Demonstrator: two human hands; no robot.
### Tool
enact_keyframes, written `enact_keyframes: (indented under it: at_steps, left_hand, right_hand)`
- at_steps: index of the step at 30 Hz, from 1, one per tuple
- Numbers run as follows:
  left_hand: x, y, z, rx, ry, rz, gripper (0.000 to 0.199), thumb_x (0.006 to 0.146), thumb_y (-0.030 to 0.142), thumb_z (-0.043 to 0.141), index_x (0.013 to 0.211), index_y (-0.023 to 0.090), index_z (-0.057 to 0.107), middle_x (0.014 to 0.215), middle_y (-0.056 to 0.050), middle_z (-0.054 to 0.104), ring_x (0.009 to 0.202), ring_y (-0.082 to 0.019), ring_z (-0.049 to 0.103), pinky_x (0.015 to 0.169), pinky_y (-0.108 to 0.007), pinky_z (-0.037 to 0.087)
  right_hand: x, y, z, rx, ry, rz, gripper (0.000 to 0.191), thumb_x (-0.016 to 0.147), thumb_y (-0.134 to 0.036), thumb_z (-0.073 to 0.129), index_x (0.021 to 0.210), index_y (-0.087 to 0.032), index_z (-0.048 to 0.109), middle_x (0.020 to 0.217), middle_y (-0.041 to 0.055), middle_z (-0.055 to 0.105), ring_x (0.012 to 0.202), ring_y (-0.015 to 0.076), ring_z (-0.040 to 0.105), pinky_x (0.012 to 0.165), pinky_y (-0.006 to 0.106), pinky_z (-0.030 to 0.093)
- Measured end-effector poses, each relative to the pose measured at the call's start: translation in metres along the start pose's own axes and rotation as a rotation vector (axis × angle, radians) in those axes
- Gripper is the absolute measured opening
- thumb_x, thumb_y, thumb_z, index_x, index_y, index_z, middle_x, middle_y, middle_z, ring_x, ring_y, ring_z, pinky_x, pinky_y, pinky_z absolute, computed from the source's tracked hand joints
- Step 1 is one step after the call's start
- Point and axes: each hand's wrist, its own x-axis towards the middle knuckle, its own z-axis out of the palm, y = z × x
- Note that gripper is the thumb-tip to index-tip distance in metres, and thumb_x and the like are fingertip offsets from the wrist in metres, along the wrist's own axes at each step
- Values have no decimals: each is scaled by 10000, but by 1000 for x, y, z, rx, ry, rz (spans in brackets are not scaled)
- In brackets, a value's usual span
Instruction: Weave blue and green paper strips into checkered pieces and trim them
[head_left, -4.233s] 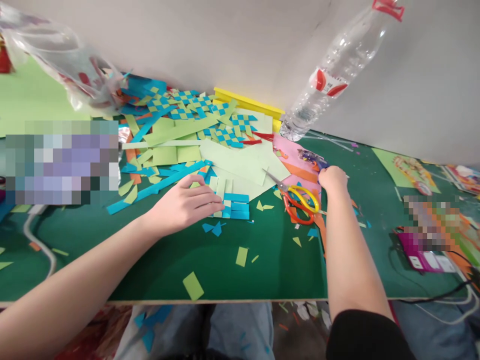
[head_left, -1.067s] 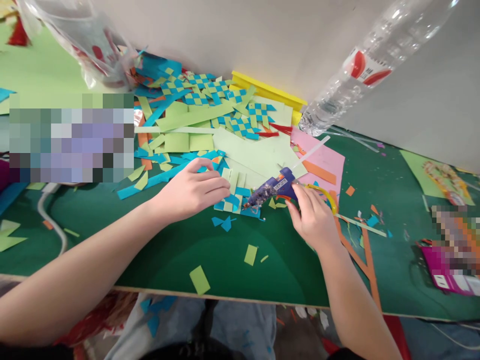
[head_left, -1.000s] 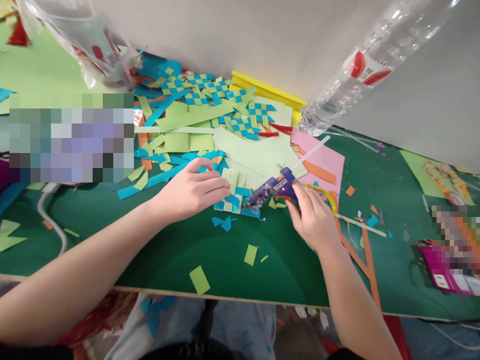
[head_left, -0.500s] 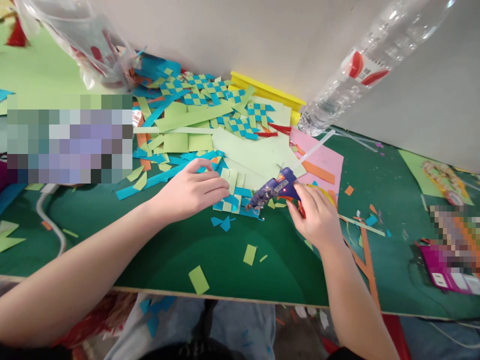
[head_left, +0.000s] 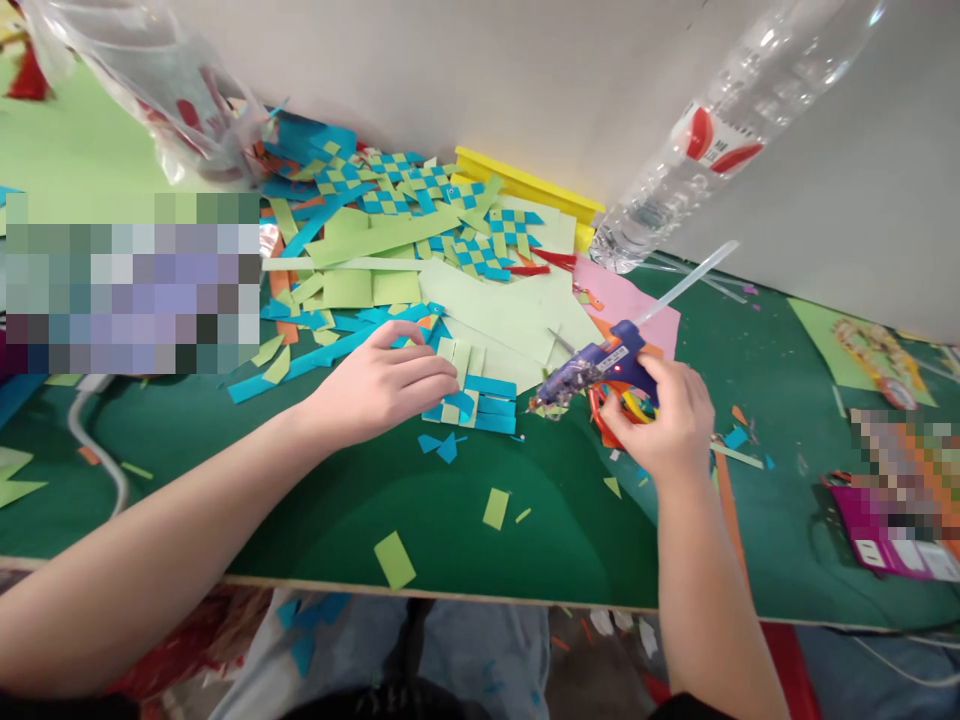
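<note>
My right hand (head_left: 671, 415) grips a blue hot glue gun (head_left: 596, 367) by its handle. A clear glue stick (head_left: 690, 280) juts from its back, and a small red light glows on its side. The nozzle points left and down, apart from the paper. My left hand (head_left: 390, 385) is closed at the left edge of a woven paper piece (head_left: 491, 405) of blue and pale green strips. One blue strip (head_left: 463, 404) curls up by the fingertips; the thumb is hidden. Red-handled scissors (head_left: 602, 415) lie beneath the glue gun.
Finished blue-and-green woven pieces (head_left: 472, 250) and loose strips lie heaped behind. A clear plastic bottle (head_left: 705, 150) stands back right, near a yellow strip (head_left: 525, 185). A plastic cup in a bag (head_left: 165, 100) is back left. Paper scraps (head_left: 395, 560) dot the green table (head_left: 315, 530).
My right hand has drawn the glue gun right, away from the woven piece, uncovering more of its blue strips. My left hand stays at the piece's edge.
</note>
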Motion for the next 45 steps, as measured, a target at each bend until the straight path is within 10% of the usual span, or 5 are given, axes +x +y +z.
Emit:
enact_keyframes:
  at_steps: [27, 39, 45]
  left_hand:
    - [-3, 0, 7, -19, -165, -21, 152, 935, 219, 496, 867, 200, 631, 776, 7, 680, 693, -134, 607, 911, -374, 444]
    - [-3, -2, 5, 32, -178, -4, 164, 941, 217, 488, 855, 199, 626, 734, 21, 658, 668, -128, 581, 896, -375, 442]
    - [-2, -2, 4, -34, -170, -37, 173, 932, 206, 494, 830, 204, 633, 709, 23, 644, 659, -128, 590, 897, -369, 438]
  right_hand:
    - [19, 79, 18, -159, -277, 1044, 508, 727, -447, 542, 1120, -127, 566, 1044, 204, 655, 967, 374, 620, 826, 517, 481]
    - [36, 109, 71, -204, -418, 1040, 627, 754, -400, 593, 1162, 69, 518, 1083, 347, 602, 1013, 444, 605, 824, 533, 476]
    - [37, 94, 58, -253, -342, 943, 624, 781, -451, 570, 1179, 24, 505, 1208, 341, 545, 1158, 448, 507, 920, 575, 408]
